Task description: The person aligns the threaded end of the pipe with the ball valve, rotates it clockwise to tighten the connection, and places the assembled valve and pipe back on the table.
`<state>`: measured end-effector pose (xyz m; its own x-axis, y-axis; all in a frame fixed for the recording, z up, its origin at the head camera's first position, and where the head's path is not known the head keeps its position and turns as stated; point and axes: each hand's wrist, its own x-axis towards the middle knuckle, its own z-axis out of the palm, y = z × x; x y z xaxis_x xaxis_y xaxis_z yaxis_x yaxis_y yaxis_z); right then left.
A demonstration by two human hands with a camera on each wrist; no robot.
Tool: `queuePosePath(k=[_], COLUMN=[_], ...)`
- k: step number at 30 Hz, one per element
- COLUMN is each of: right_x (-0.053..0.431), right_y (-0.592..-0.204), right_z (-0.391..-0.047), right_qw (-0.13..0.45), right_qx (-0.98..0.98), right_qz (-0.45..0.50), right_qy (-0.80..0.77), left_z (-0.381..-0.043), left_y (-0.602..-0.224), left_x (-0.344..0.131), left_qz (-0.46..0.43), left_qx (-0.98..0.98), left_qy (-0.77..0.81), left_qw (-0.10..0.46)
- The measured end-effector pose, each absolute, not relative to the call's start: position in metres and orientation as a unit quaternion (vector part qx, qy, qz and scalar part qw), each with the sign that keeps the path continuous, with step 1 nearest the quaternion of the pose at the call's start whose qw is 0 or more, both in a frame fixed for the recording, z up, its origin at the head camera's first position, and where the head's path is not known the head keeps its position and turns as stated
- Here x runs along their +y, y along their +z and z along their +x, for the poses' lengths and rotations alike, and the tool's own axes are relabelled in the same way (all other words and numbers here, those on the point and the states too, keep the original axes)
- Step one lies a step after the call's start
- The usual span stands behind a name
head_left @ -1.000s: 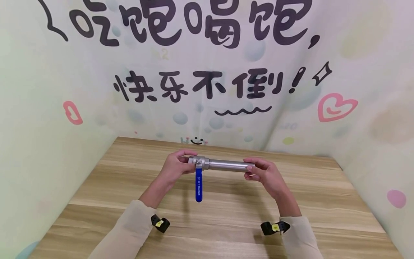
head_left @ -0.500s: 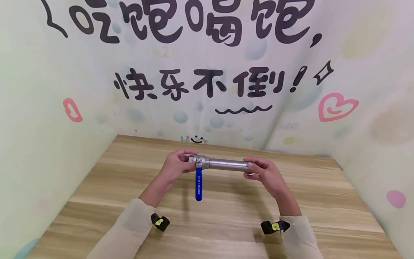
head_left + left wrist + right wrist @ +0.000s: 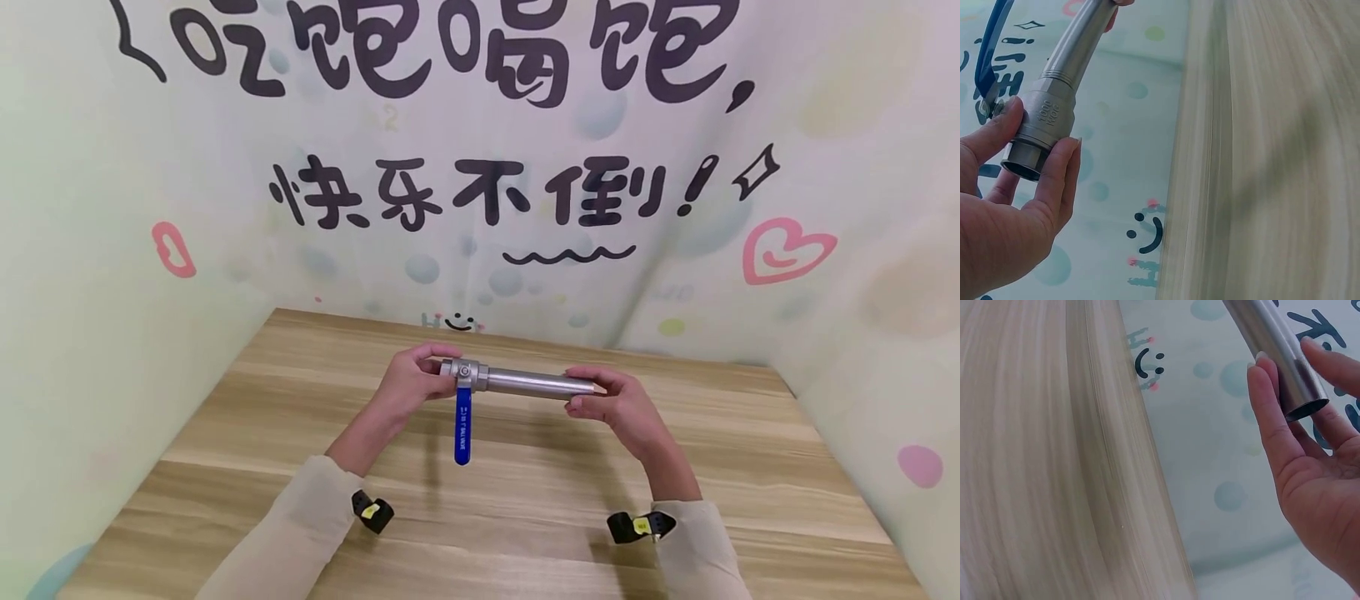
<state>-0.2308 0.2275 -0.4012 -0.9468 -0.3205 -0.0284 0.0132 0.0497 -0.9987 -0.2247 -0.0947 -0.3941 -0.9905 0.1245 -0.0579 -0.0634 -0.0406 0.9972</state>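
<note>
A steel ball valve (image 3: 467,374) with a blue lever handle (image 3: 463,427) is joined to a straight steel pipe (image 3: 534,383), held level above the table. My left hand (image 3: 408,382) grips the valve's open end; in the left wrist view, thumb and fingers (image 3: 1060,172) pinch its body around the hollow mouth. The lever points down toward me. At the pipe's free end is my right hand (image 3: 617,404), its fingers curled around the tube. Seen from the right wrist, fingertips (image 3: 1263,372) support one side, and the thumb lies close at the other; its contact is unclear.
Below the hands lies a wood-grain table (image 3: 480,517). A printed cloth wall (image 3: 420,250) with black characters stands behind it, with pale walls at both sides. Black straps with small cameras (image 3: 628,527) sit on both wrists over light sleeves (image 3: 296,525).
My right thumb has shifted lower off the pipe's front, uncovering more of its end. The left hand keeps its grip on the valve. The head view has shifted slightly.
</note>
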Motion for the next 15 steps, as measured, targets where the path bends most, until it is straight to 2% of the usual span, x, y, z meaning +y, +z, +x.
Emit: queuePosePath(k=[15], right_x=[0.2319], right_y=[-0.3999], right_z=[-0.2299], right_qw=[0.118], right_qx=[0.704], right_qz=[-0.118], right_qy=[-0.690], left_z=[-0.2246], left_y=[-0.3929], left_x=[-0.0937], left_qz=[0.021], left_qx=[0.690], left_qy=[0.720], left_qw=[0.067])
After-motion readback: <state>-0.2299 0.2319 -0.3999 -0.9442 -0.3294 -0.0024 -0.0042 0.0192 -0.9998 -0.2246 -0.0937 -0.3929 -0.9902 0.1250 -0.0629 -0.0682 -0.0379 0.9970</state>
